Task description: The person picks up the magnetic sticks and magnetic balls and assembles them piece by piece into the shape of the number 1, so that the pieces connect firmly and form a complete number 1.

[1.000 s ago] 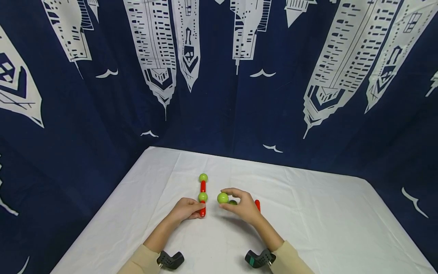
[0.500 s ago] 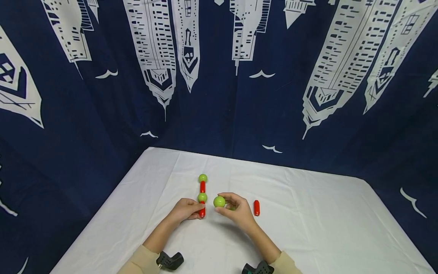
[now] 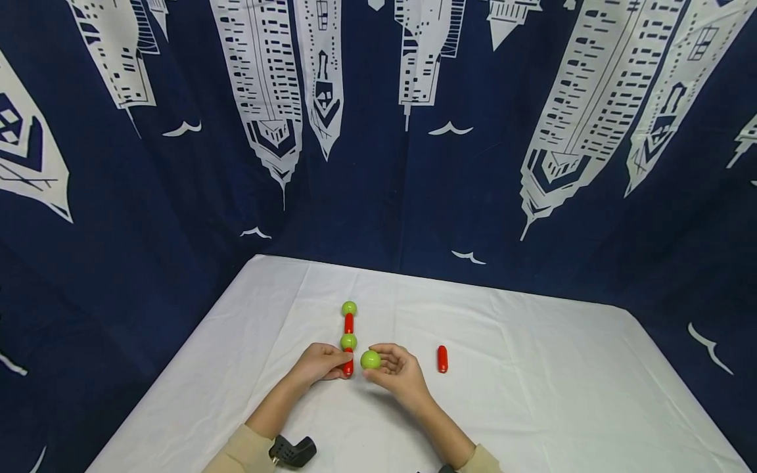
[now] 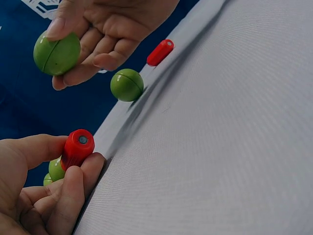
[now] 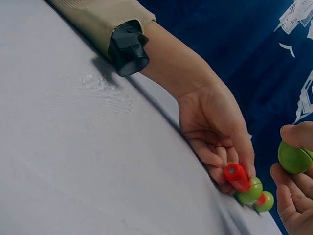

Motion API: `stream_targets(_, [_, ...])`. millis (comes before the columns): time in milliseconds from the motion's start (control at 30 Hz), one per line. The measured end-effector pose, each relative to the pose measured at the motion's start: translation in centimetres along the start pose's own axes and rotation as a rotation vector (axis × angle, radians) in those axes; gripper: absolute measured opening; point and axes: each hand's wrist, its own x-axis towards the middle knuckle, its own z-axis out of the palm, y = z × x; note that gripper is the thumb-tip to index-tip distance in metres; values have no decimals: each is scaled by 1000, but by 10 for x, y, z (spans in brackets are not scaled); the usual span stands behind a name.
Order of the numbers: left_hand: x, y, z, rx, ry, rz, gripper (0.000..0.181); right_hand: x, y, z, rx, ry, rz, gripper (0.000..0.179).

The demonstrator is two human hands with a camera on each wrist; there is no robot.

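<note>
A straight chain lies on the white cloth, made of green balls and red rods in turn: a far ball [image 3: 349, 308], a rod [image 3: 349, 323], a middle ball [image 3: 348, 341] and a near rod [image 3: 348, 369]. My left hand [image 3: 319, 363] grips that near rod between thumb and fingers; its free end shows a grey round inset [image 4: 83, 140] in the left wrist view. Just right of the chain, my right hand [image 3: 403, 378] pinches a loose green ball [image 3: 370, 360] above the cloth, apart from the rod.
One loose red rod [image 3: 442, 359] lies right of my right hand. Another green ball [image 4: 126, 85] rests on the cloth in the left wrist view, hidden behind the right hand from the head. A dark blue printed curtain [image 3: 378, 197] hangs behind the table [image 3: 532, 368].
The right hand has moved left and nearer to me with its ball, toward the near end of the chain. The loose red rod has come fully into sight. My left hand keeps its grip.
</note>
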Motion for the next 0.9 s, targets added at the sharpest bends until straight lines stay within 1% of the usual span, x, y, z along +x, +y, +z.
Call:
stream_targets(167, [2,0,1,8,3,-9,23,-1,5,5,40,6,32,44])
stream_targets(333, [2,0,1,6,15,-9,23,-1,11,9,71,-23,48,46])
stream_targets(600, [2,-1,1,-2,7,-1,23,-2,19,16,103,-55,82,43])
stream_targets(700, [2,-1,0,-1,5,2,24,-1,21,19,84,-53,85,41])
stream_targets(900, [1,-1,1,-20,8,11,23,-1,22,21,-24,-39,90,36])
